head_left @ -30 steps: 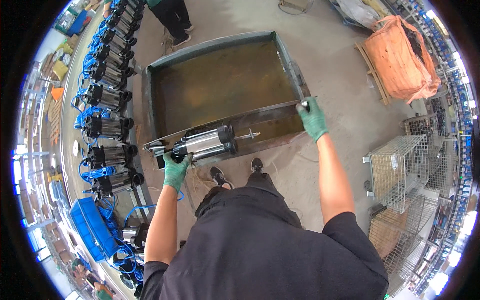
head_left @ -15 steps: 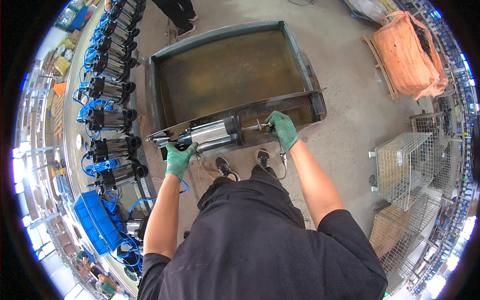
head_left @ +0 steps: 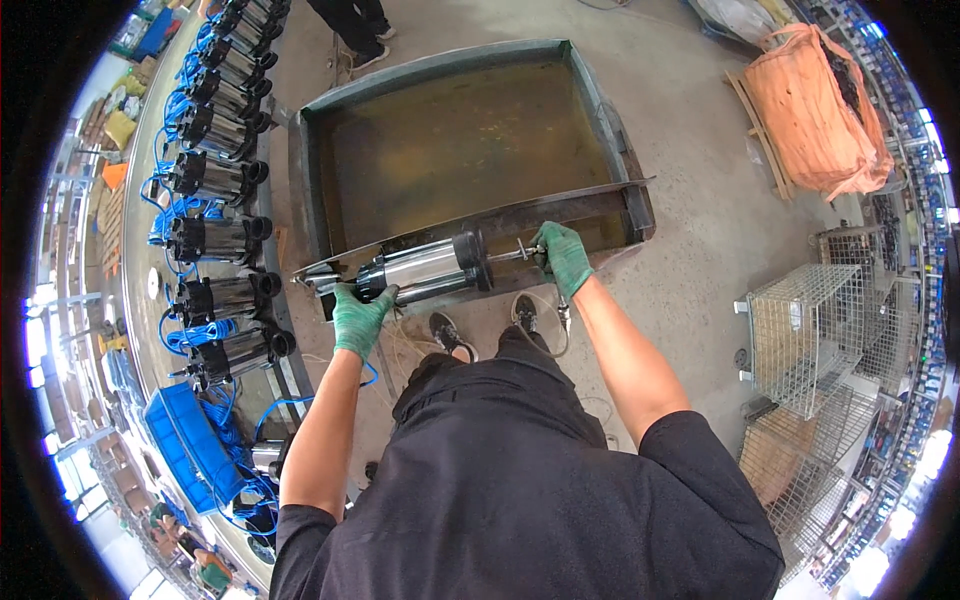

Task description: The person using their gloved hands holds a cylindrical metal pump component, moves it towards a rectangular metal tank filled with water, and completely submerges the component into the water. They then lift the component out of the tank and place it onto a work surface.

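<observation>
A cylindrical pump (head_left: 420,266) with a polished steel body and black ends lies on its side along the near edge of a metal tank (head_left: 618,135). My left hand (head_left: 358,322), in a green glove, grips its black left part, thumb and fingers spread round it. From the pump's right end a thin metal rod with a small crosspiece (head_left: 522,250) sticks out. My right hand (head_left: 566,258), gloved too, is closed round the fitting at the rod's outer end. Below that hand hangs a hose (head_left: 566,318) with a metal coupling; the fingers partly hide the fitting.
Murky water (head_left: 450,140) fills the tank. Several similar pumps (head_left: 220,240) with blue cables line a bench at left, near a blue crate (head_left: 190,450). Wire cages (head_left: 805,335) and an orange sack (head_left: 815,115) stand at right. Another person's legs (head_left: 355,25) show beyond the tank.
Both hands keep their holds and the pump stays nearly in place. My right hand has shifted very slightly left, and the rod's crosspiece looks turned a little.
</observation>
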The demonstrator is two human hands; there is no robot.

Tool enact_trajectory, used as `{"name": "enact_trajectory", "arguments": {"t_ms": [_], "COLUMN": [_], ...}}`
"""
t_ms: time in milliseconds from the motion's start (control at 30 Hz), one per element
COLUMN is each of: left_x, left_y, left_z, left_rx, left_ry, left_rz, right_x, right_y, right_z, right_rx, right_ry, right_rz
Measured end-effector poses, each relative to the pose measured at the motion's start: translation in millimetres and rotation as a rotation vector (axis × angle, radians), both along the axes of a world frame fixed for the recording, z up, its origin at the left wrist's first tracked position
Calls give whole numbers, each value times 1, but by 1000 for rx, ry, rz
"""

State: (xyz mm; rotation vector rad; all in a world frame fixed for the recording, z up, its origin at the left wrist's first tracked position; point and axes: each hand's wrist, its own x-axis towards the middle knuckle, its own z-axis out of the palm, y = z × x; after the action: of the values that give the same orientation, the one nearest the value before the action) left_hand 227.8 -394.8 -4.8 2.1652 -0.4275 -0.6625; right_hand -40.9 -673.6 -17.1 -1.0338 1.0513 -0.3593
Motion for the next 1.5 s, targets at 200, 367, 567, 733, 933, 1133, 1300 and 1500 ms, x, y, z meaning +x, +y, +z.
{"name": "enact_trajectory", "arguments": {"t_ms": [200, 367, 567, 733, 933, 1133, 1300, 1500], "left_x": [-9, -3, -7, -10, -24, -14, -16, -28], "left_y": [-9, -2, 1, 5, -11, -2, 8, -15], "left_z": [18, 2, 3, -1, 21, 2, 5, 31], "left_rx": [14, -52, -73, -99, -185, -165, -173, -40], "left_ry": [4, 33, 22, -37, 66, 7, 15, -7], "left_rz": [-6, -6, 4, 10, 52, 29, 72, 41], "right_x": [-1, -15, -97, -194, -186, -97, -69, -88], "right_y": [1, 0, -44, -145, -167, -164, -172, -163], "right_z": [-9, 0, 31, 54, 37, 14, 2, 2], "right_rx": [16, 121, -352, -528, -756, -705, -837, -926], "right_ry": [-8, -141, 167, 1069, 1245, 1274, 1219, 1169], "right_rz": [-54, -3, 168, -7, 214, 411, 428, 237]}}
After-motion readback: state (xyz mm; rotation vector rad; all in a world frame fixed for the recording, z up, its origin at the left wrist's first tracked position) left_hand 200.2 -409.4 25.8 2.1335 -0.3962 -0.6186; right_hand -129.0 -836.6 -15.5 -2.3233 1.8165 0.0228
